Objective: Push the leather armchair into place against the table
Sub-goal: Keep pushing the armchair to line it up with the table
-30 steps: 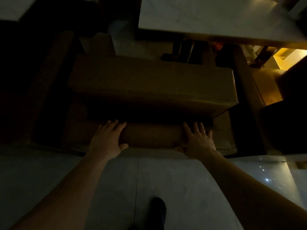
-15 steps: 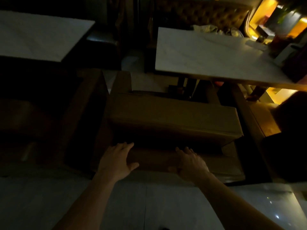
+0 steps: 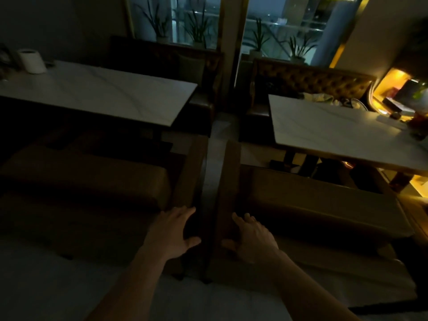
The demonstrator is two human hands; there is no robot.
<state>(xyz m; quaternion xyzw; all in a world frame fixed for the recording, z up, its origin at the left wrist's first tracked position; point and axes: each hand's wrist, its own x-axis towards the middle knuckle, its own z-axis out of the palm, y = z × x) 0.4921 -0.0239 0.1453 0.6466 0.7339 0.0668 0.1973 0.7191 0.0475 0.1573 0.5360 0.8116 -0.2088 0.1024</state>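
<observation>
The room is dim. A brown leather armchair [image 3: 312,205] stands with its seat facing a white marble table [image 3: 335,133] on the right. My right hand [image 3: 254,239] rests flat, fingers spread, on the near left corner of its back. A second brown armchair [image 3: 92,181] stands to the left, in front of another white marble table [image 3: 97,91]. My left hand [image 3: 172,232] lies open on that chair's near right corner. A narrow strip of floor [image 3: 212,181] separates the two chairs.
A tufted leather bench [image 3: 312,82] sits behind the right table, which has clutter [image 3: 324,98] at its far end. A paper roll [image 3: 32,61] stands on the left table. Potted plants [image 3: 196,26] line the window. Pale floor [image 3: 46,286] lies at my feet.
The view has lifted and swung left. Both hands slid left along the chair back; my left hand has moved onto the neighbouring chair, and my right hand now sits at the first chair's left corner.
</observation>
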